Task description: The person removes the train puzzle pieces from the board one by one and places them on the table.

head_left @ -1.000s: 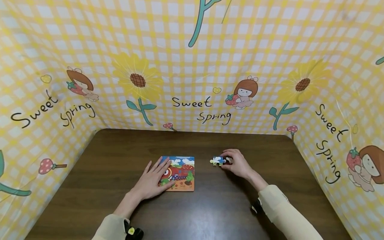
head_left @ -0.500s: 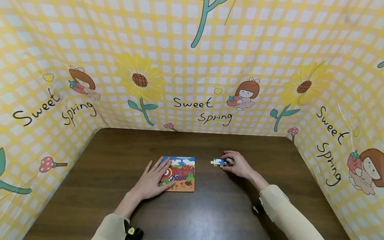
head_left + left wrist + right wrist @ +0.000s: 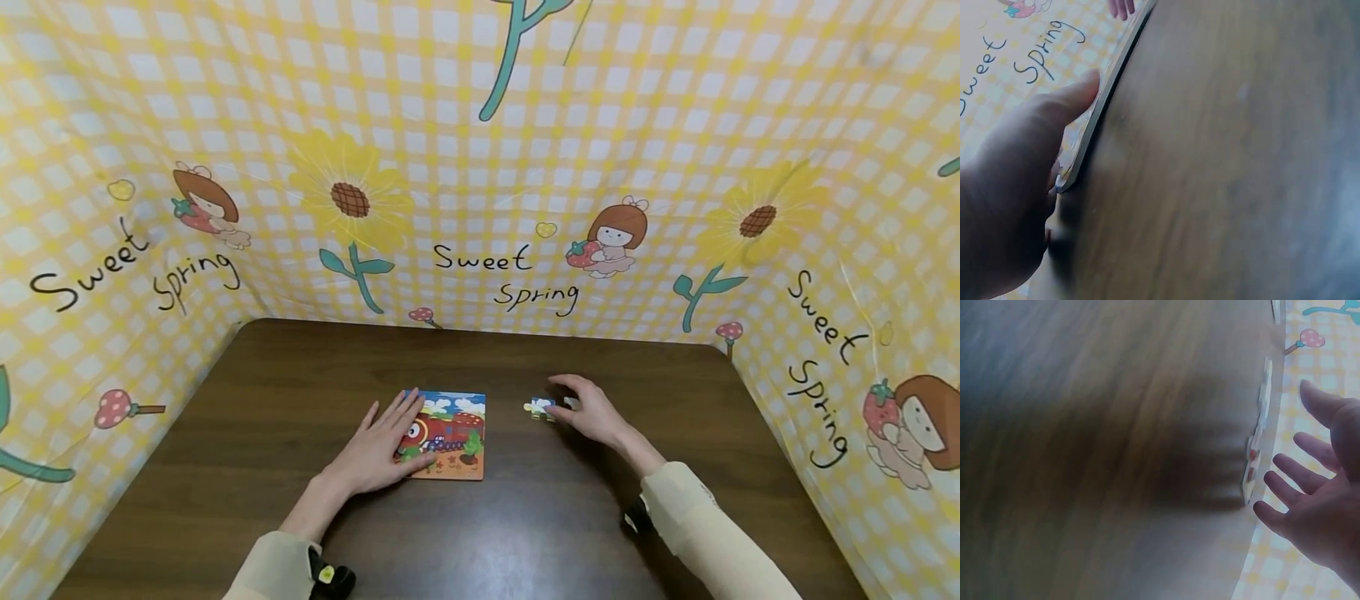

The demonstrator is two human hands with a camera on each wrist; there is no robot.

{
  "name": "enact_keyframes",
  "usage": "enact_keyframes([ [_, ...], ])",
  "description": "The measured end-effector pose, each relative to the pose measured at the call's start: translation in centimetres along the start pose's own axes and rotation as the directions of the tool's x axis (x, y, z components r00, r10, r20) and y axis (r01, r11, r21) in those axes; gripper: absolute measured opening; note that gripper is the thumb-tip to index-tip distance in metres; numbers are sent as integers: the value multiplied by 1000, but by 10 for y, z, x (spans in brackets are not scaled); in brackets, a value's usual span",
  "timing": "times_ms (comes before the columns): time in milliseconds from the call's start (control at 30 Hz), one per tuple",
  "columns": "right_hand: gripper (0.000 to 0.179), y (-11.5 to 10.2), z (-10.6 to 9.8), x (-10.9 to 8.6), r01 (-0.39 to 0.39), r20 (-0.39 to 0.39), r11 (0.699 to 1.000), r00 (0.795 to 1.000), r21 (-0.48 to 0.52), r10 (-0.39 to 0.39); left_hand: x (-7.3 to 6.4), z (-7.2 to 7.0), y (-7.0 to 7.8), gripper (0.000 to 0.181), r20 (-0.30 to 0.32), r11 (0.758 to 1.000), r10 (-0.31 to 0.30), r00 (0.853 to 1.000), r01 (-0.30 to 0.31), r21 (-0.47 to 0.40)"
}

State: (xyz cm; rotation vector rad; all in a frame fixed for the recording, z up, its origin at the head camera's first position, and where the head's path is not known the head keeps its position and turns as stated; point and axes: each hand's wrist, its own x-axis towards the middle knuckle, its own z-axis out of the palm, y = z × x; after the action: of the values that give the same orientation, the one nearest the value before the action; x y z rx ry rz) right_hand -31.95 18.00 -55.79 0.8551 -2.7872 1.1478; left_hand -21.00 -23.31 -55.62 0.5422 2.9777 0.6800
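Observation:
My left hand (image 3: 378, 450) lies flat with spread fingers on a picture puzzle board (image 3: 461, 429) showing a red train, blue sky and orange ground. In the left wrist view, the thumb (image 3: 1082, 94) extends along the board's edge (image 3: 1094, 125). Off to the right, my right hand (image 3: 596, 412) hovers over joined puzzle pieces, its fingers apart. One piece (image 3: 540, 407), blue and white with a yellowish tab, pokes out left of the fingers. The right wrist view shows the pieces lying in a row, one with red marks (image 3: 1251, 464), while the spread fingertips stand off from them.
The dark brown wooden table (image 3: 480, 533) carries the board and pieces. A yellow checked cloth (image 3: 480, 200) printed with sunflowers and "Sweet Spring" hangs along the back and sides. Dark wrist cameras sit on the left cuff (image 3: 330, 575) and the right cuff (image 3: 637, 515).
The right hand's fingers, earlier close around the right-hand puzzle piece, have spread and come off it. The left hand has stayed on the board.

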Motion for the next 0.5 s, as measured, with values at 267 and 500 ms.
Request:
enact_keyframes([
  [267, 64, -58, -8, 3, -144, 94, 989, 986, 39, 140, -7, -13, -7, 103, -24, 999, -40, 999, 40, -6],
  [500, 64, -71, 1, 10, -105, 106, 993, 989, 53, 99, -19, -20, -19, 103, -21, 997, -79, 997, 80, 21],
])
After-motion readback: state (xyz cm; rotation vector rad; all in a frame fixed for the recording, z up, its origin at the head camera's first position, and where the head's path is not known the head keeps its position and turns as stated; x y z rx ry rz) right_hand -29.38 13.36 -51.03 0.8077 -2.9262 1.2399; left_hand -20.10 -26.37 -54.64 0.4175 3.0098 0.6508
